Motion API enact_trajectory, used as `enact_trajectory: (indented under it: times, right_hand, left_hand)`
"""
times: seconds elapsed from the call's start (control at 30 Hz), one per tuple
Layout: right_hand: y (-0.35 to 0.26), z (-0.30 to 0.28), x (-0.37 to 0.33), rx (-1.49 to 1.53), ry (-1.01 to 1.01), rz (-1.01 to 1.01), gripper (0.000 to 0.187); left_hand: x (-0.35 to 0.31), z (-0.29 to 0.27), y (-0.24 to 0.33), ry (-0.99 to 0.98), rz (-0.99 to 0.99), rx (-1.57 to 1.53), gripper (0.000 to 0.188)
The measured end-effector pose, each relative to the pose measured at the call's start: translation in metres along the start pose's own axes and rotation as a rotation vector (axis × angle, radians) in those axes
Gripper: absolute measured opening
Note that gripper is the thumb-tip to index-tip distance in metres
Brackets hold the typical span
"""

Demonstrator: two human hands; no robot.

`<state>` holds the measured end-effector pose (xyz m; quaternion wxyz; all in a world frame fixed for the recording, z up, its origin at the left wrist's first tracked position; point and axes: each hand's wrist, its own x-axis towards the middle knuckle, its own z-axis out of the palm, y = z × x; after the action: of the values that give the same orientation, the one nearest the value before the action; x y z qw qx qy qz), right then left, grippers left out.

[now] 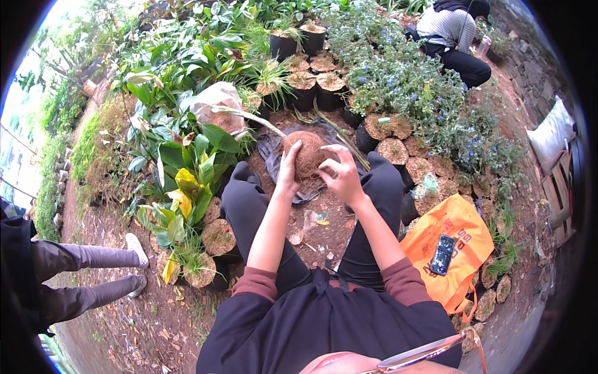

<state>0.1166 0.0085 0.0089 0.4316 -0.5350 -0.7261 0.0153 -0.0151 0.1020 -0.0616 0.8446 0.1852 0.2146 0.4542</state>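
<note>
A round ball of brown coir fibre (308, 156) sits between my knees, above a dark plastic sheet (272, 163). My left hand (289, 168) is wrapped against the ball's left side, holding it. At its right side is my right hand (342, 177), fingers bent and thumb drawn near a fingertip; anything pinched there is too fine to make out. A pale, thick stalk (252, 117) runs from the top of the ball toward the upper left. It passes by a whitish clear plastic bag (218, 100) with something brownish in it.
Potted plants (302, 84) in black bags stand ahead and on both sides. On my right lies an orange bag (464, 234) with a phone (443, 254) on it. One person (87, 262) stands at left; another (448, 34) crouches at far right. Litter (321, 218) dots the soil.
</note>
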Motion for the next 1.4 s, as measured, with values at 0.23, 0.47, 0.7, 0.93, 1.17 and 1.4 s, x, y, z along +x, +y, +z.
enact_trajectory:
  times: [0.23,0.47,0.7,0.93,1.17,1.4]
  right_hand:
    - [-0.026,-0.008,0.002,0.165,0.376,0.187,0.024]
    - [-0.027,0.031,-0.044,-0.006,0.194,-0.06,0.047]
    - [-0.007,0.0,-0.002,-0.108,0.073,-0.014,0.027]
    - [-0.005,0.001,0.004,0.108,0.232,0.144,0.021]
    - [-0.025,0.032,-0.036,-0.277,-0.085,-0.461,0.041]
    - [-0.004,0.042,0.005,-0.376,-0.024,-0.233,0.047]
  left_hand:
    - [-0.014,0.013,0.016,0.079,0.014,-0.045,0.052]
    - [-0.014,0.017,0.013,0.037,-0.067,-0.153,0.055]
    - [-0.016,0.017,0.011,-0.019,-0.119,-0.098,0.054]
    - [-0.024,0.03,0.014,0.022,-0.126,-0.089,0.057]
    - [-0.021,0.028,0.015,0.068,-0.186,-0.1,0.051]
    - [-0.031,0.024,-0.005,-0.002,-0.133,-0.3,0.043]
